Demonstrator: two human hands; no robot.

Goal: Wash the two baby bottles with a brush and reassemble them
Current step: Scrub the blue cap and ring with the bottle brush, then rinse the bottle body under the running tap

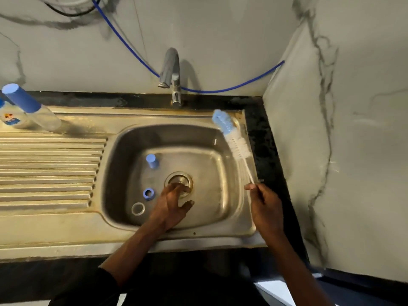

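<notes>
The bottle brush [231, 138] has a blue sponge tip, a band of white bristles below it and a thin pale handle. Its head lies over the rear right corner of the sink [209, 233] rim, slanting back toward the wall. The right hand [266, 204] pinches the end of the handle between fingertips and thumb, above the sink's right edge.

The left hand [174, 204] reaches into the basin over the drain [180, 178], fingers spread and loose, holding nothing; whether it touches the metal cannot be told.

Three loose parts sit on the left side of the basin: a blue cap [152, 161] standing toward the rear, a blue ring [148, 192] nearer the front, and a clear ring [138, 208] just beside it, closest to the front wall.

At the rear left corner of the drainboard [48, 168] stand a capped bottle [33, 109], clear with a tall blue top, and a labelled bottle [11, 120] touching it. The tap [171, 71] rises behind the basin.
</notes>
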